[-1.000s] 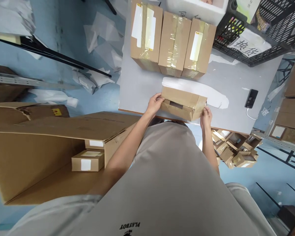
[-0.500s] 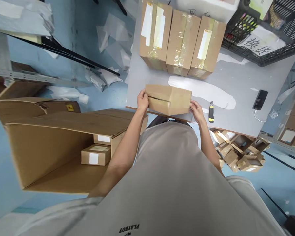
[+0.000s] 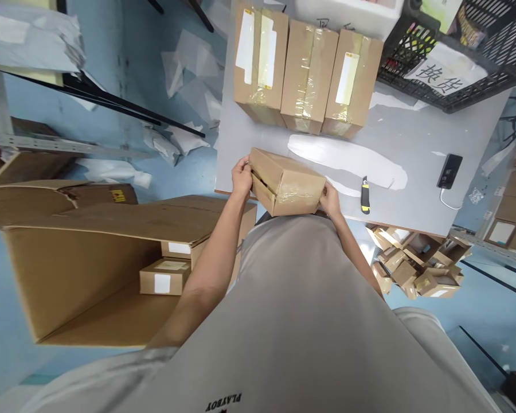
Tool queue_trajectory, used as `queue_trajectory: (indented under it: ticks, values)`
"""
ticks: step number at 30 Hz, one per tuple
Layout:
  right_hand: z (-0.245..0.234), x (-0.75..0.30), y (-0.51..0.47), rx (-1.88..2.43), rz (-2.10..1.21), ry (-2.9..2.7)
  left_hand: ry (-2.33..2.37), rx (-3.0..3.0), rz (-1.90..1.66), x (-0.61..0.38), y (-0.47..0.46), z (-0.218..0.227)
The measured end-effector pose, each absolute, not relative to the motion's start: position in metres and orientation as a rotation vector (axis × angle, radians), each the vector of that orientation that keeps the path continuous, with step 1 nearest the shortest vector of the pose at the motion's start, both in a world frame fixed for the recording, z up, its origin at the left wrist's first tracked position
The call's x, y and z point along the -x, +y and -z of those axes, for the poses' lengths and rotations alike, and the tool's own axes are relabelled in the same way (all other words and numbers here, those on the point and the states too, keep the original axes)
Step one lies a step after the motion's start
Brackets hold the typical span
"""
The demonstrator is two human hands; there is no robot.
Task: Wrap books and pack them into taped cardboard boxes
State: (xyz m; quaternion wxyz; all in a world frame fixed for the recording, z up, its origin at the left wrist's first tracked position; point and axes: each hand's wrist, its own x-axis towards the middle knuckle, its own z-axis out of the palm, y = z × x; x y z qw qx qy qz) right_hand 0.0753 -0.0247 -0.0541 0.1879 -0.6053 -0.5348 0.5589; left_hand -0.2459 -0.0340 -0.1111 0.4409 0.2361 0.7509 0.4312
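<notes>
Between my two hands is a small brown cardboard box (image 3: 290, 182), tilted at the front edge of the grey table (image 3: 417, 137). A strip of clear tape shines on its right side, and a gap shows along a flap at its left end. My left hand (image 3: 242, 178) grips that left end, fingers closed on the cardboard by the gap. My right hand (image 3: 329, 199) is closed on the right end; some of its fingers are hidden behind the box. A yellow and black box cutter (image 3: 365, 196) lies on the table to the right of my right hand.
Three taped cartons (image 3: 309, 74) stand at the table's back, beside a black crate (image 3: 451, 74). A phone (image 3: 450, 171) with a cable lies at the right. Left of me a large open carton (image 3: 90, 275) holds small boxes. Opened boxes (image 3: 417, 264) are heaped below the table's right front.
The box has been turned and tipped towards me, so its taped side now shows. Both my hands have moved with it, the right one inward and lower.
</notes>
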Motion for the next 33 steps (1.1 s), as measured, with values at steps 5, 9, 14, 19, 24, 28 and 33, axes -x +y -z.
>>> queue_trajectory:
  ticks: [5,9,14,19,24,28,33]
  values:
    - [0.054,-0.097,-0.035,1.913,-1.347,-1.348,1.931,-0.443,-1.092,0.229,-0.030,0.094]
    - [0.051,-0.127,-0.041,1.987,-1.453,-1.089,1.782,-0.369,-1.078,0.202,-0.033,0.070]
    - [0.044,-0.149,-0.044,2.017,-1.510,-0.948,1.627,-0.449,-1.025,0.167,-0.038,0.045]
    - [0.024,-0.149,-0.045,1.860,-1.464,-0.932,1.686,-0.587,-0.938,0.164,-0.044,0.031]
    - [0.006,-0.149,-0.034,1.854,-1.329,-1.037,1.778,-0.747,-0.882,0.166,-0.061,0.019]
    - [-0.001,-0.150,-0.017,1.854,-1.279,-1.119,1.750,-0.829,-0.837,0.173,-0.075,0.015]
    - [-0.002,-0.138,-0.006,1.837,-1.180,-1.622,1.723,-1.202,-0.594,0.175,-0.090,0.014]
